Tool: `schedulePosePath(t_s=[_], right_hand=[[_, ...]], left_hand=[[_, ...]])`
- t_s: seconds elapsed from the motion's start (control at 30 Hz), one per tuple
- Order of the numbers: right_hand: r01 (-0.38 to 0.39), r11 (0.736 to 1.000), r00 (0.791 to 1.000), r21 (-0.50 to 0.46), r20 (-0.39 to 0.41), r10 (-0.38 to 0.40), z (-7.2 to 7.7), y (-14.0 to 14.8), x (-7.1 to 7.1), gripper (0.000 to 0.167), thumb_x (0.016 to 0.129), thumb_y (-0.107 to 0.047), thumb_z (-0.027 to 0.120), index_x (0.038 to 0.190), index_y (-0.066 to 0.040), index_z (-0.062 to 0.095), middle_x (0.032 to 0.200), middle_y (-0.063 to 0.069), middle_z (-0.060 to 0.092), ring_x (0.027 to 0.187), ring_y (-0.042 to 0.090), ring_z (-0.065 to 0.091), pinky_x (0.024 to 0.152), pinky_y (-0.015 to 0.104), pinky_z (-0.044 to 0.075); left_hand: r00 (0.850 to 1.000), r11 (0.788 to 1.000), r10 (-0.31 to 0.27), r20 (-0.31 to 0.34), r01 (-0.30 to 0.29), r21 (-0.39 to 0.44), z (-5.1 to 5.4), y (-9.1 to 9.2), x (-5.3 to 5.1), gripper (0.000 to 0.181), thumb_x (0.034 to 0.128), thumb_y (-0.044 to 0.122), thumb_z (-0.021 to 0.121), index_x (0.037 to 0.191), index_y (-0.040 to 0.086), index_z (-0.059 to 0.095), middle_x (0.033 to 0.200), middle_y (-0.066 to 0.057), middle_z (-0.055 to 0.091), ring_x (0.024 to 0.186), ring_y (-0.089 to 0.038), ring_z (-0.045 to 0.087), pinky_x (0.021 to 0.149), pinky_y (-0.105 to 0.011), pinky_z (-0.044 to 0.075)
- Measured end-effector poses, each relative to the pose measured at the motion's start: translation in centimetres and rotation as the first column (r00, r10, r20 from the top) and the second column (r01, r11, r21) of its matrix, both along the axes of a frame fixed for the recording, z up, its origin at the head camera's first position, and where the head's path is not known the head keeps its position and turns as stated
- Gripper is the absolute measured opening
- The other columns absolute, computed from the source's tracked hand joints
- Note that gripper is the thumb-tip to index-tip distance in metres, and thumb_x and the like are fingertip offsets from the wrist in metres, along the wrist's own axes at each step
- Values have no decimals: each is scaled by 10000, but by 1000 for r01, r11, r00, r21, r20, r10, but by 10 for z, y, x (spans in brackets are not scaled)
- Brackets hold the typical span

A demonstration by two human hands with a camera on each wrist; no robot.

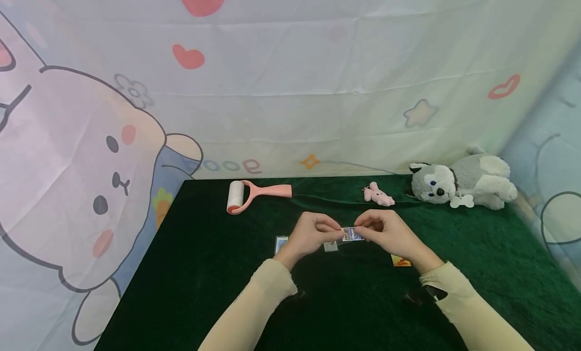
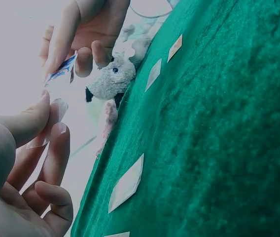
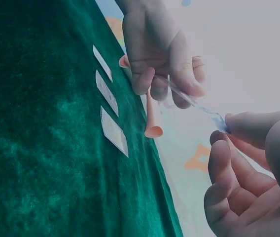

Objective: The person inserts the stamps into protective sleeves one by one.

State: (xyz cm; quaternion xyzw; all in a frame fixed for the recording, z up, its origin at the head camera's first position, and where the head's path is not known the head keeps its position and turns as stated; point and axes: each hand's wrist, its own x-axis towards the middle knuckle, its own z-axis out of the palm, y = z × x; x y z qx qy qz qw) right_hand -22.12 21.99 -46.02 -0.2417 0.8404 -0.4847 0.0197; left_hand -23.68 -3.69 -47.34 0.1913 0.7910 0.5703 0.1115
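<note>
Both hands are raised over the green cloth, close together. My left hand (image 1: 313,235) pinches a clear plastic sleeve (image 2: 57,112) between thumb and fingers. A small printed card (image 1: 351,234), blue and white, is pinched by my right hand (image 1: 385,231). Card and sleeve meet between the two hands; how far the card sits inside the sleeve I cannot tell. Under the hands lies a pale flat piece (image 1: 331,247) on the cloth. A blue-and-white card (image 1: 280,243) is partly hidden by the left wrist. Beside the right forearm lies an orange-yellow card (image 1: 401,261).
A pink-handled lint roller (image 1: 270,191) lies at the back left of the green cloth (image 1: 204,270). Toward the back right are a small pink plush toy (image 1: 379,195) and a grey-and-white plush dog (image 1: 476,182). A printed curtain (image 1: 290,78) hangs behind the table.
</note>
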Motion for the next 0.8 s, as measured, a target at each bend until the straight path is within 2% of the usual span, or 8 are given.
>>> schedulePosePath(t_s=[0.2, 0.43, 0.63, 0.8], right_hand=[[21, 1000, 999, 4, 39, -21, -1, 5, 0, 118, 1013, -177, 722, 1085, -82, 725, 927, 51, 742, 720, 193, 647, 628, 294, 553], [8, 1000, 999, -11, 46, -7, -3, 4, 1, 114, 1010, -145, 720, 1088, -64, 710, 929, 54, 752, 724, 180, 649, 635, 297, 553], [10, 1000, 998, -21, 57, -9, -4, -1, 1, 101, 1004, -157, 730, 1071, -84, 716, 915, 34, 751, 712, 175, 647, 628, 299, 544], [35, 999, 997, -21, 64, -34, -4, -2, 1, 114, 1002, -164, 733, 1069, -75, 711, 908, 40, 749, 712, 185, 644, 628, 300, 541]], left_hand=[[1000, 1000, 16, -3, -16, 7, 2, -1, 0, 96, 937, 213, 823, 992, 135, 812, 902, 6, 801, 845, -155, 721, 785, -328, 557], [1000, 1000, -3, -13, 3, 31, -2, 0, -2, 89, 958, 189, 797, 1033, 141, 792, 920, 26, 801, 846, -139, 732, 762, -305, 569], [998, 1000, -16, -63, 16, -2, -4, 0, -2, 106, 973, 257, 782, 1061, 199, 799, 950, 70, 790, 858, -134, 717, 770, -313, 567], [994, 998, -37, -106, 32, -45, -3, -2, -1, 194, 977, 333, 772, 1137, 231, 812, 1003, 94, 773, 837, -140, 688, 756, -311, 567]])
